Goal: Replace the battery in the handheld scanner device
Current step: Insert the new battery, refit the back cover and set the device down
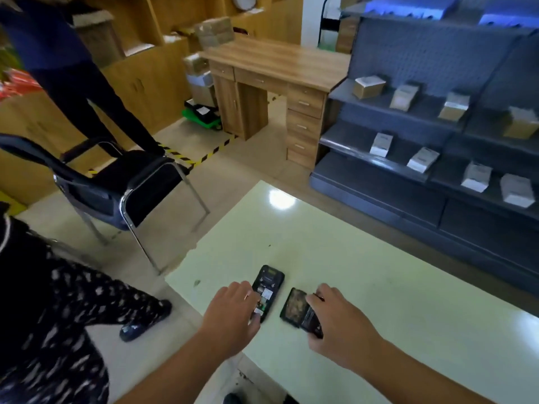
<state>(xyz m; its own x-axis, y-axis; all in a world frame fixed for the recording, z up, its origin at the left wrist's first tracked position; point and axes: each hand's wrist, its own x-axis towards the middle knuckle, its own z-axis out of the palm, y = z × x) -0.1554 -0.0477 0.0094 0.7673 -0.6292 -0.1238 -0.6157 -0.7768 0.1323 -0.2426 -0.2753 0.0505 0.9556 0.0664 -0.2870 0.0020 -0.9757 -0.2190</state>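
Table (364,258), pale green, glossy; scanner (267,290) under left hand (233,309), fingers curled; right hand (335,319) pinching battery (312,320) beside cover (293,306); grey shelving (437,118) far right.

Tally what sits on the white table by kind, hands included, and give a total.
Scanner, back open: 1
Back cover: 1
Black battery, under the right hand: 1
Hands: 2, left hand and right hand
Total: 5

Both bare forearms are stretched forward and a little inward. The left hand (233,309) is held palm down, its fingers curled, thumb pressed at the near end. The right hand (335,319) is closed in a grip, knuckles up.
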